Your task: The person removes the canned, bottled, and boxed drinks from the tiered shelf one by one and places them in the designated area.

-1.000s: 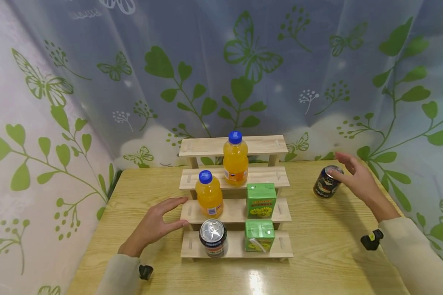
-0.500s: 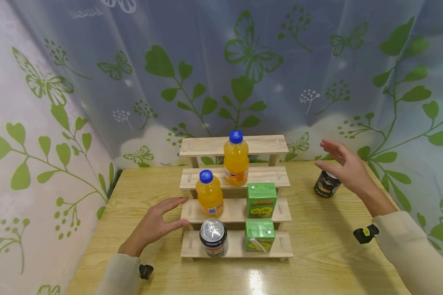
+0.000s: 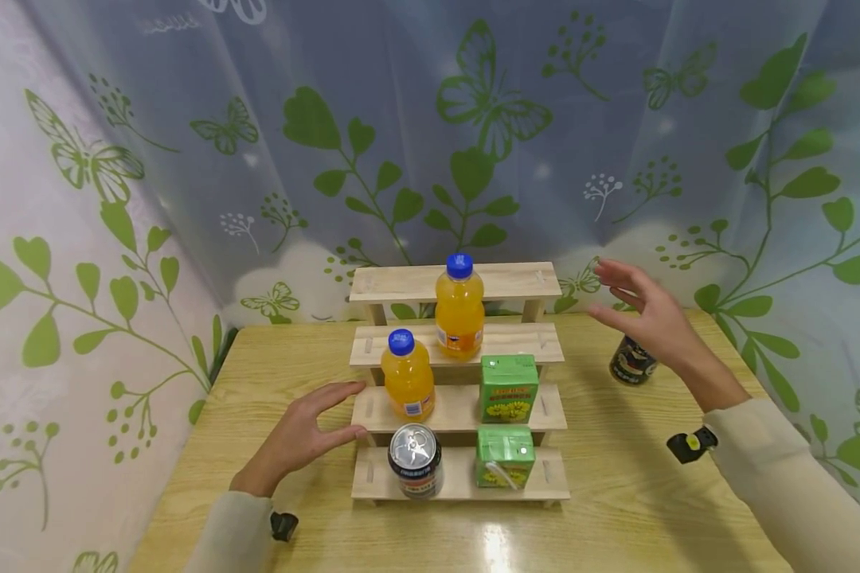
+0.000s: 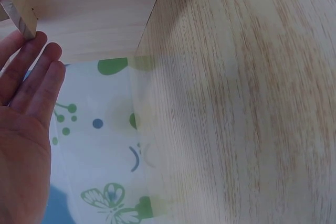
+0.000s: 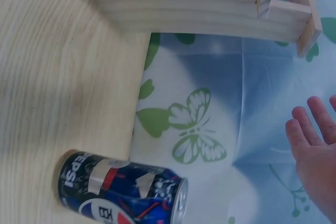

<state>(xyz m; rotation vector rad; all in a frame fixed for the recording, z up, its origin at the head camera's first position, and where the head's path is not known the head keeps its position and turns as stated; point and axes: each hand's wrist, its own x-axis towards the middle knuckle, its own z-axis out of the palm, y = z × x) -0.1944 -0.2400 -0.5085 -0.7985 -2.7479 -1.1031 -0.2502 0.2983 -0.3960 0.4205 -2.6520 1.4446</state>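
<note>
My left hand [image 3: 297, 436] touches the left side of a wooden tiered shelf [image 3: 459, 403] with straight, spread fingers; the left wrist view shows its fingertips at a wooden edge. My right hand [image 3: 648, 322] is raised above the table, right of the shelf, its fingers extended and holding nothing. Below and behind it stands a dark Pepsi can [image 5: 123, 190], partly hidden by the hand in the head view. On the shelf are an orange juice bottle [image 3: 459, 310], a second orange juice bottle [image 3: 408, 378], a dark can [image 3: 415, 461], a green drink carton [image 3: 509, 390] and another green carton [image 3: 505, 458].
The shelf stands on a light wooden table [image 3: 631, 493]. Behind and on both sides hangs a curtain [image 3: 394, 103] with green leaves and butterflies, close to the table's back edge.
My right hand has let go of the Pepsi can and moved left and up toward the shelf's top. The can stays on the table. My left hand has not moved.
</note>
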